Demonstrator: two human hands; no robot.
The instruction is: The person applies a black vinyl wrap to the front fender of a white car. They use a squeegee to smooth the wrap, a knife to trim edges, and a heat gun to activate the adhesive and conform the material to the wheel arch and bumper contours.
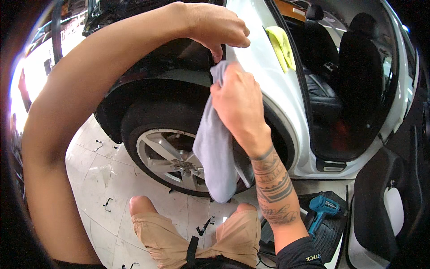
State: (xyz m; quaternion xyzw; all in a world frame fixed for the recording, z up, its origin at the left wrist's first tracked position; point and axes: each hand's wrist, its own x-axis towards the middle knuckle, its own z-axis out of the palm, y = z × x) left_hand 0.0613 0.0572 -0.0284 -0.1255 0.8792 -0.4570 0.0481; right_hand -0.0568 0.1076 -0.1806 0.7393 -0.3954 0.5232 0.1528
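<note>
My right hand [239,101] grips a grey cloth [217,152], which hangs down in front of the wheel [174,163]. The top of the cloth reaches the seam between a black body panel [170,60] and the white car body [255,56]. Just above it, my left hand [219,27] is bent over the same seam, its fingers curled and its thumb pointing down. What those fingers hold, if anything, is hidden.
A yellow cloth [282,47] lies on the white body beside the open door frame. On the floor at right, a blue heat gun [322,210] rests on a dark mat [331,242], near a removed-looking black panel [376,201]. Small black scraps [206,225] dot the tiles.
</note>
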